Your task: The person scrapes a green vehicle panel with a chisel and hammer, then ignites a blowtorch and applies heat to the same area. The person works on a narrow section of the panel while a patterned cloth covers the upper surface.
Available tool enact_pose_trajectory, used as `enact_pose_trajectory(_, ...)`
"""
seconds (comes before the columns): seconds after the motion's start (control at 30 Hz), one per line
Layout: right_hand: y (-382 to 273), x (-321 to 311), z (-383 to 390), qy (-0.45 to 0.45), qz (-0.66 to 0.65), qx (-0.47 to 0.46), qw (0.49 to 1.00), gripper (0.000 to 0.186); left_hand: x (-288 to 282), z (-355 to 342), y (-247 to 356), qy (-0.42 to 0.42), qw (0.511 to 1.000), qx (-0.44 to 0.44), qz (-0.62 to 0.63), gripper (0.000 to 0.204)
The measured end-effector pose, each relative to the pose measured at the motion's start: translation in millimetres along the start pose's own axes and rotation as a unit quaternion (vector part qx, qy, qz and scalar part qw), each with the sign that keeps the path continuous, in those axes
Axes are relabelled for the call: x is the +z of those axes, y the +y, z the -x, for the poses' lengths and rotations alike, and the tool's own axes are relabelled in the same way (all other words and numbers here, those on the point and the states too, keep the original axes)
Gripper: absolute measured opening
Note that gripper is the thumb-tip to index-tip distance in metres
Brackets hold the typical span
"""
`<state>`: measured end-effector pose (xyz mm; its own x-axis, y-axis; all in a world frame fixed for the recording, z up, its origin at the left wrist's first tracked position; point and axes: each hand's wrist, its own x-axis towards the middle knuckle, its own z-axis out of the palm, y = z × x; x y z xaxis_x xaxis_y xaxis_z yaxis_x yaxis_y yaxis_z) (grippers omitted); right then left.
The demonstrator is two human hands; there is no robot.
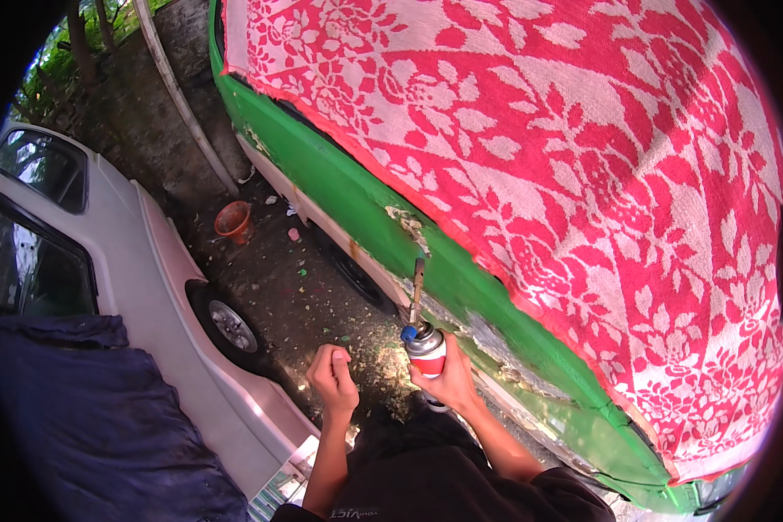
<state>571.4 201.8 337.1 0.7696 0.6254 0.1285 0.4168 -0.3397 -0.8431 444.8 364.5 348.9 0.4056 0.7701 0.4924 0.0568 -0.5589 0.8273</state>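
My right hand (448, 376) is wrapped round the canister of a gas blowtorch (426, 351), which has a red and white body and a blue knob. Its metal nozzle points up and away, and the tip lies close to the green car panel (370, 187). No flame can be made out. Near the tip, a patch of paint (406, 224) is broken and peeling. My left hand (332, 380) is raised to the left of the torch, apart from it, with the fingers curled in. What it holds, if anything, is hidden.
A red and white floral cloth (565, 174) covers the green car's upper part. On the left stands a pale car (161, 270) with dark blue fabric (104, 418) draped over it. An orange bucket (233, 222) sits on the ground between them, with paint flakes (374, 357) scattered nearer me.
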Motion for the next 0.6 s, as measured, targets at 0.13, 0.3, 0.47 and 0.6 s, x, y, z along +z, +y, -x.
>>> enact_pose_trajectory(0.13,-3,1,-5,0.013,-0.005,-0.013,1.000,0.078,-3,3,0,-0.008,1.000,-0.010,-0.003,0.031)
enact_pose_trajectory(0.3,-6,5,-19,0.010,-0.013,-0.033,0.999,0.075,-7,6,0,0.000,1.000,-0.013,0.001,0.033)
enact_pose_trajectory(0.47,-22,10,-40,-0.015,-0.036,-0.017,0.999,0.073,-12,10,-3,0.007,1.000,-0.021,-0.001,0.033)
enact_pose_trajectory(0.6,-17,15,-47,-0.012,-0.036,-0.017,0.999,0.075,-15,9,-2,0.006,1.000,-0.029,-0.001,0.034)
